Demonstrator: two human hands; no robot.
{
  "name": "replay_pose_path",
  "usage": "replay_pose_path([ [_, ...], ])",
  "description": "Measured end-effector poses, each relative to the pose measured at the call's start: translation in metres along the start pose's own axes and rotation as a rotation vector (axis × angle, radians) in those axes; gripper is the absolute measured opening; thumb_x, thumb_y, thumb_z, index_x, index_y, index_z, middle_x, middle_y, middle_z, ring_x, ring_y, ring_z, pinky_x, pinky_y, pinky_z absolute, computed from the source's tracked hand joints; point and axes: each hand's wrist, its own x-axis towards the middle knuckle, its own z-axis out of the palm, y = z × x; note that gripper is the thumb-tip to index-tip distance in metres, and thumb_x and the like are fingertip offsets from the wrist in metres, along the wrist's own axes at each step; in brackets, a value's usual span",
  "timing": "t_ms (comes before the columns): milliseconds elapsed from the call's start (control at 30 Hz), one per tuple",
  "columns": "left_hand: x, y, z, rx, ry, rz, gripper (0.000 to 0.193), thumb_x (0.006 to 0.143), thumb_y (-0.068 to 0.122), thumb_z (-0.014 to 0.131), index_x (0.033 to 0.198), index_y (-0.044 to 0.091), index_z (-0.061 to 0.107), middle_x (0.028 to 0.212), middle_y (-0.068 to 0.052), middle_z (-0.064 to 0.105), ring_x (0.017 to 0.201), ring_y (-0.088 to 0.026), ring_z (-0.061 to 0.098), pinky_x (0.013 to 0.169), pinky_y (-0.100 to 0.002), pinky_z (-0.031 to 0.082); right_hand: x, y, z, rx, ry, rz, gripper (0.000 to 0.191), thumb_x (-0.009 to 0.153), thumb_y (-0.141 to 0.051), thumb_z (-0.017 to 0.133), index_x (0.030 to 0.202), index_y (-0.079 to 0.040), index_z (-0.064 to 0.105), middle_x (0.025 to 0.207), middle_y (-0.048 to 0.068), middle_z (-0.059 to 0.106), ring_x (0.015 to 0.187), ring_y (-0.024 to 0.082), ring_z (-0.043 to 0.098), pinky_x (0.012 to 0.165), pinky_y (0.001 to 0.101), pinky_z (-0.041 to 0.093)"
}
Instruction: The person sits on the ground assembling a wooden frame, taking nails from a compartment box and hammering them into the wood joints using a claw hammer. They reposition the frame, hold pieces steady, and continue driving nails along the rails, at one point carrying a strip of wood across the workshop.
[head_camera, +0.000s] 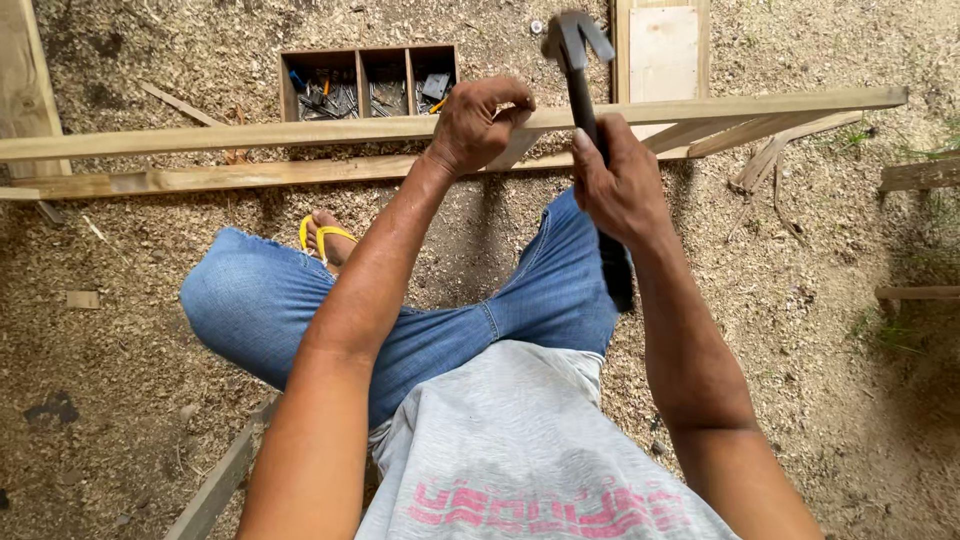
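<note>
Sawdust ground, nail box (368, 82) behind. Left hand (480, 125) pinches something at the lath (300, 130); right hand (620, 185) clenches the raised hammer (578, 70). Nailing step; next needs a straight blow.

The hammer's (585, 110) mid-handle is hidden inside the right hand's (618, 185) grip.

Outdoor carpentry yard, sawdust-strewn ground (130, 330), timber battens (250, 130), wooden box of nails (368, 82)
</note>
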Motion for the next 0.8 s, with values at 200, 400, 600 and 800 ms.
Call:
replay_pose_path([
  [200,-0.007,-0.012,0.01,0.166,-0.063,-0.058,0.021,0.099,0.011,0.06,0.081,0.015,0.072,0.072,0.0,0.072,0.06,-0.009,0.063,0.057,-0.027,0.057,-0.034,-0.014,-0.006,-0.12,0.084,0.024,0.039,0.112,-0.037,0.036,0.097,-0.007,0.057,0.059,0.001,0.057,0.043,0.01,0.055,0.036,0.0292,0.047],
  [400,-0.007,-0.018,0.013,0.126,-0.009,0.056,0.019,0.102,0.012,0.062,0.084,0.015,0.071,0.075,0.0,0.072,0.063,-0.007,0.064,0.06,-0.025,0.06,-0.052,-0.028,-0.021,-0.281,0.182,-0.237,0.045,0.116,-0.039,0.032,0.099,-0.007,0.057,0.061,0.001,0.058,0.047,0.01,0.058,0.039,0.0293,0.045],
  [600,-0.01,-0.02,0.016,0.19,0.026,0.077,0.017,0.1,0.013,0.064,0.084,0.016,0.069,0.074,0.001,0.07,0.062,-0.007,0.063,0.059,-0.025,0.058,-0.045,-0.016,-0.002,-0.319,0.11,-0.116,0.043,0.115,-0.04,0.033,0.098,-0.008,0.054,0.06,0.002,0.054,0.045,0.012,0.052,0.036,0.0314,0.041],
  [800,-0.01,-0.014,0.013,0.258,-0.001,0.065,0.026,0.098,0.025,0.076,0.076,0.015,0.065,0.063,-0.001,0.062,0.056,-0.009,0.057,0.051,-0.025,0.053,-0.039,-0.022,0.0,-0.331,0.033,0.003,0.043,0.112,-0.043,0.031,0.099,-0.01,0.054,0.058,0.0,0.052,0.04,0.011,0.046,0.029,0.0289,0.038],
])
